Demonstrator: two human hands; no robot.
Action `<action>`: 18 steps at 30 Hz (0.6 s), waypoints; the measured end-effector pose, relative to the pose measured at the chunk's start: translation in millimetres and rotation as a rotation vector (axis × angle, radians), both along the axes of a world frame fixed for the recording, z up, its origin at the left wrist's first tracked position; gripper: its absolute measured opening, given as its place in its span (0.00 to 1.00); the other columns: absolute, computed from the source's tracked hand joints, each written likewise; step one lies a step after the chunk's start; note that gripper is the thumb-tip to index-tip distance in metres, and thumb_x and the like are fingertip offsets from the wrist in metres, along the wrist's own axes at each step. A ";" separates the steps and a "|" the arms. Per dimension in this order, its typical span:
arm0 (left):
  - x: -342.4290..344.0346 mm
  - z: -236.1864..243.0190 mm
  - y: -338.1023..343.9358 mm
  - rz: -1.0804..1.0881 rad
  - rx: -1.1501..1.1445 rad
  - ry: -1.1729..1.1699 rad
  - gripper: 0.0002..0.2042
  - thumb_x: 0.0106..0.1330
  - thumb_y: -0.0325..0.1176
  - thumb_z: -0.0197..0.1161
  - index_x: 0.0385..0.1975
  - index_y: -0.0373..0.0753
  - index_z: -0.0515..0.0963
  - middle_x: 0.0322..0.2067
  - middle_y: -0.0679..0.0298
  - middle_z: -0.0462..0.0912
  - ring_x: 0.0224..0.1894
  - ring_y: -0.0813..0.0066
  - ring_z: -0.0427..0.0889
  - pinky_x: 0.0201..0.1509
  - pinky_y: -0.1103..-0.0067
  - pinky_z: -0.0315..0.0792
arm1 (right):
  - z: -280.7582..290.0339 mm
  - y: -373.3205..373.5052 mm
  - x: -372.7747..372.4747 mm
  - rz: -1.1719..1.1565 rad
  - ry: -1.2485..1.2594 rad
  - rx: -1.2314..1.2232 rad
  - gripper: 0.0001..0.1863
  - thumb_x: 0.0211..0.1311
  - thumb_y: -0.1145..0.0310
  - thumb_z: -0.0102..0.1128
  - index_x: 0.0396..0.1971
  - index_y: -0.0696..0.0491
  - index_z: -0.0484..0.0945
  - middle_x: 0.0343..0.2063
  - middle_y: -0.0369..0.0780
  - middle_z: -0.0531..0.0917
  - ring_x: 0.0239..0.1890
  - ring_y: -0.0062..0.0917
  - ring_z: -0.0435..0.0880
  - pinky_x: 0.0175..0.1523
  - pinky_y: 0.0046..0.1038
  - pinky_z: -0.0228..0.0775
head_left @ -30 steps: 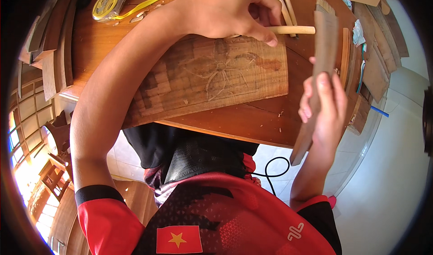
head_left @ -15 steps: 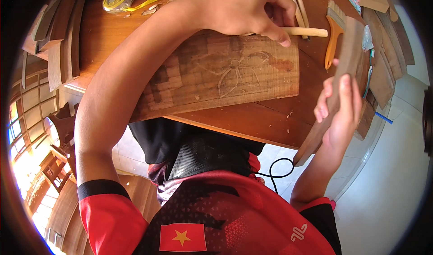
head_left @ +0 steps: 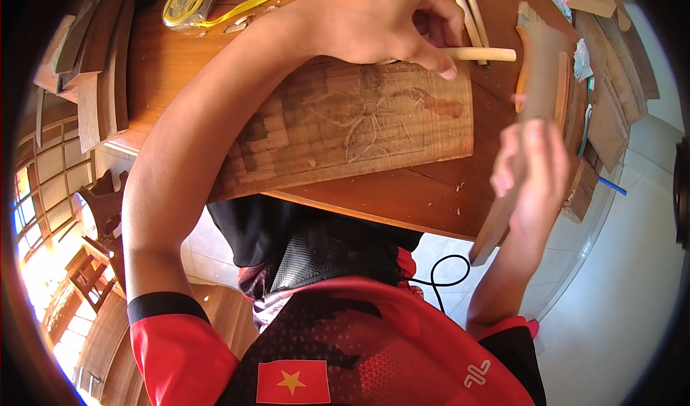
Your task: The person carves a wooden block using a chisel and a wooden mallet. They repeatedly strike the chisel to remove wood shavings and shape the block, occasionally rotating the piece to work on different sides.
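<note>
Board [head_left: 338, 133] lies on the table [head_left: 402, 194], its near left corner jutting past the edge. The left hand [head_left: 406, 29] curls closed round a rod [head_left: 496, 54] at the far edge; the right hand [head_left: 535, 165] grips a blurred bar [head_left: 494, 225], a tabletop strip separating bar and board. Shavings [head_left: 237, 27] dot the surface; tiled floor [head_left: 201, 249] shows below.

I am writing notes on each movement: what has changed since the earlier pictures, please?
The right hand swung the wooden bar rightward, away from the pale handle, then partly back. Nothing was grasped or released. The left hand and carved board stayed put.
</note>
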State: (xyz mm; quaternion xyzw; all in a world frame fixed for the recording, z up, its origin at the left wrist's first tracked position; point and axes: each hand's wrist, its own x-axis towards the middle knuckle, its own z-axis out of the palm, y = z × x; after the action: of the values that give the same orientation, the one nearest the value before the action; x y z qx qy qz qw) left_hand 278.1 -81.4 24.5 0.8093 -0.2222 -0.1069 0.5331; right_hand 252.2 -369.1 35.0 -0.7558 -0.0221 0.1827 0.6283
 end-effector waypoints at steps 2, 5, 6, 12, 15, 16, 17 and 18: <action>-1.3 -6.3 1.0 -0.010 -0.057 0.015 0.09 0.66 0.31 0.73 0.37 0.33 0.83 0.28 0.62 0.86 0.30 0.76 0.82 0.37 0.76 0.77 | -2.7 6.1 -5.3 0.048 0.044 -0.026 0.21 0.81 0.60 0.50 0.63 0.58 0.73 0.26 0.33 0.73 0.15 0.12 0.68 0.17 0.18 0.58; 2.3 -0.6 4.2 -0.038 -0.025 0.048 0.09 0.66 0.32 0.73 0.38 0.33 0.83 0.27 0.62 0.86 0.30 0.75 0.82 0.37 0.76 0.76 | 3.0 -3.0 4.0 -0.078 -0.011 0.023 0.24 0.82 0.58 0.48 0.66 0.58 0.71 0.27 0.34 0.72 0.14 0.12 0.65 0.18 0.18 0.57; 2.5 -0.8 3.3 -0.036 -0.015 0.041 0.09 0.66 0.32 0.73 0.38 0.33 0.83 0.27 0.62 0.86 0.30 0.75 0.82 0.37 0.76 0.76 | 2.9 0.6 2.3 -0.081 -0.017 -0.014 0.24 0.82 0.58 0.48 0.66 0.58 0.71 0.27 0.34 0.73 0.14 0.12 0.65 0.18 0.18 0.57; -0.8 -1.3 -4.4 0.040 0.047 0.033 0.09 0.66 0.33 0.73 0.38 0.33 0.83 0.28 0.61 0.86 0.31 0.74 0.83 0.38 0.74 0.77 | 0.8 2.8 1.5 -0.047 0.012 0.024 0.24 0.81 0.58 0.49 0.65 0.60 0.71 0.26 0.34 0.73 0.14 0.13 0.67 0.18 0.18 0.59; -3.3 -7.4 -0.6 0.044 -0.014 0.053 0.10 0.66 0.33 0.72 0.38 0.33 0.83 0.28 0.60 0.86 0.32 0.73 0.83 0.39 0.74 0.76 | -2.6 9.5 -5.7 0.082 0.040 -0.044 0.25 0.82 0.57 0.48 0.66 0.60 0.71 0.27 0.34 0.73 0.14 0.13 0.66 0.18 0.19 0.58; -3.1 -7.1 -1.6 0.039 -0.016 0.044 0.10 0.66 0.33 0.72 0.38 0.33 0.83 0.29 0.60 0.86 0.32 0.73 0.83 0.39 0.73 0.76 | -1.1 7.4 -4.1 0.074 0.050 -0.044 0.24 0.81 0.57 0.49 0.66 0.60 0.71 0.26 0.34 0.72 0.14 0.13 0.66 0.18 0.19 0.57; -3.5 -8.3 -1.0 0.037 -0.019 0.039 0.10 0.66 0.33 0.72 0.38 0.33 0.82 0.29 0.60 0.86 0.32 0.72 0.83 0.39 0.73 0.76 | -1.1 5.4 -2.2 0.036 0.012 -0.052 0.24 0.82 0.58 0.48 0.65 0.60 0.71 0.26 0.34 0.72 0.14 0.13 0.66 0.18 0.19 0.57; -4.0 -9.2 -0.4 0.034 -0.022 0.034 0.10 0.66 0.33 0.72 0.38 0.33 0.82 0.29 0.60 0.86 0.32 0.72 0.83 0.39 0.73 0.76 | 0.7 3.0 0.9 -0.003 -0.001 -0.005 0.23 0.81 0.58 0.50 0.64 0.60 0.72 0.26 0.34 0.73 0.15 0.13 0.67 0.18 0.18 0.59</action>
State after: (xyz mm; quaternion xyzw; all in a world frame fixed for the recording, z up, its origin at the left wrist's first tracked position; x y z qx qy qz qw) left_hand 274.1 -81.8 15.4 0.8052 -0.2003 -0.1092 0.5474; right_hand 253.1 -366.1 35.6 -0.7574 -0.0208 0.1815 0.6269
